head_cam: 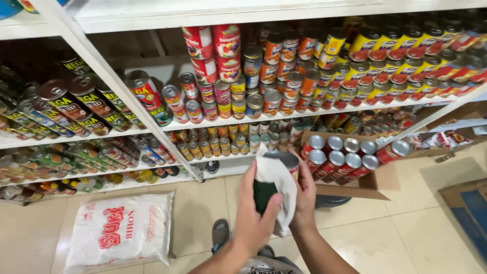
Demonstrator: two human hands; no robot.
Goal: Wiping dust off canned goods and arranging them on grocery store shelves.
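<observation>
Centrally, one can sits just below frame middle, mostly hidden by one white cloth; the left hand presses the cloth against its side while the right hand curls around it from behind. Right of it, one open cardboard box shows nine red cans, lids up. At lower left lies one white bag; the shelf cans are too crowded to count.

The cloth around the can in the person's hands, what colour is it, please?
White, seen best in the head view: cloth around can.
</observation>
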